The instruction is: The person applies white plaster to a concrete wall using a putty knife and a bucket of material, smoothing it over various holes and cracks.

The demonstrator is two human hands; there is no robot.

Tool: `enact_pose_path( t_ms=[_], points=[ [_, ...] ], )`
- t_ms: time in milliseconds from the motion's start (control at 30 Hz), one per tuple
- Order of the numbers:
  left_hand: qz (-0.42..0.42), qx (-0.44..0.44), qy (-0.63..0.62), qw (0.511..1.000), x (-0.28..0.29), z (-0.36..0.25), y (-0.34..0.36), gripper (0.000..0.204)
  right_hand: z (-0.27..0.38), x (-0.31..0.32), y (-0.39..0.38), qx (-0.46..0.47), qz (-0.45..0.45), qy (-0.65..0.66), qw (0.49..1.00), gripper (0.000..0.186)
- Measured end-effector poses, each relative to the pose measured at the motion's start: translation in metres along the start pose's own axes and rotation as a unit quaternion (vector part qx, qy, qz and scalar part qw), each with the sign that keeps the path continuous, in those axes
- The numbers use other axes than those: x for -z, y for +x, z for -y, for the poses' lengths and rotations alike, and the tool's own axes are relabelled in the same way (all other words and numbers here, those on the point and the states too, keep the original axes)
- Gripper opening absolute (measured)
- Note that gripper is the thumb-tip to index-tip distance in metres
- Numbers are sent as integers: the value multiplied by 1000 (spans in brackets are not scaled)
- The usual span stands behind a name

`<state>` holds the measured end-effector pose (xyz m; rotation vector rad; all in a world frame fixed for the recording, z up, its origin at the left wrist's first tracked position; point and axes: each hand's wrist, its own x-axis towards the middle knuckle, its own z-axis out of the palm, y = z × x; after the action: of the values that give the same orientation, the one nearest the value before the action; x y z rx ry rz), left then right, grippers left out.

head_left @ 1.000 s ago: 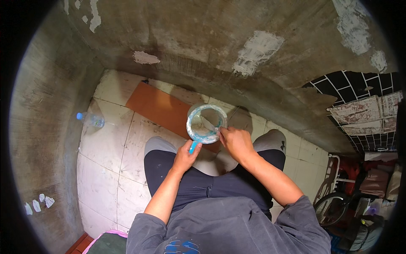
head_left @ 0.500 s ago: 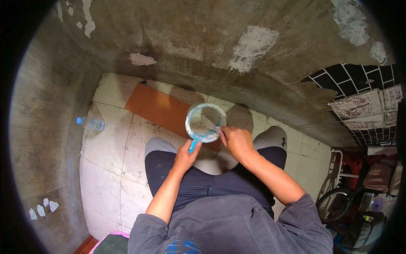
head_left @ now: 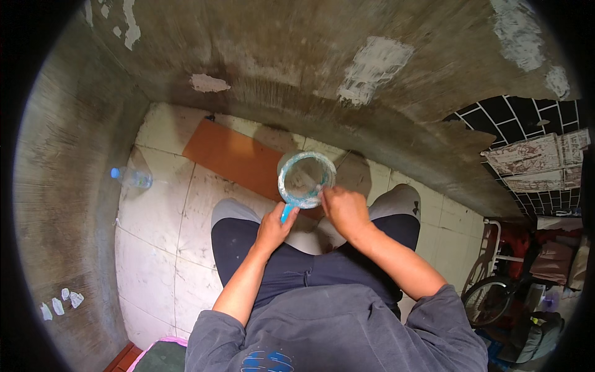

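My left hand [head_left: 273, 230] is closed round the blue handle of a round dipper [head_left: 282, 180], held over the gap between my knees. White putty cakes the dipper's rim and inner wall. Over its right edge my right hand [head_left: 347, 214] is closed on a putty knife [head_left: 318, 188], whose blade reaches down inside the dipper. Fingers hide the knife's handle, and the blade is blurred. How much putty lies at the bottom I cannot tell.
An orange-brown board [head_left: 232, 152] lies on the tiled floor beyond the dipper. To the left a clear plastic bottle [head_left: 135, 178] lies on its side by the wall. White patches [head_left: 376, 65] mark the brown wall ahead. A bicycle wheel [head_left: 489, 299] stands at right.
The dipper has shifted slightly to the right. My right hand has turned a little at the rim, and the knife blade shows less plainly inside.
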<state>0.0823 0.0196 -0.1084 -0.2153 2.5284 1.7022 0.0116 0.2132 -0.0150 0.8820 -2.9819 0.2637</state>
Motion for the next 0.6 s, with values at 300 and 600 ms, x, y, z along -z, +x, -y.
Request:
enact_pose_path(
  t_ms=[300, 600],
  points=[
    [7, 5, 12, 1000, -2, 1, -2, 41, 4, -7, -5, -80, 20, 53, 995, 19],
    [-23, -2, -36, 999, 0, 6, 2, 41, 5, -13, -5, -186, -16, 265, 946, 23]
  ],
)
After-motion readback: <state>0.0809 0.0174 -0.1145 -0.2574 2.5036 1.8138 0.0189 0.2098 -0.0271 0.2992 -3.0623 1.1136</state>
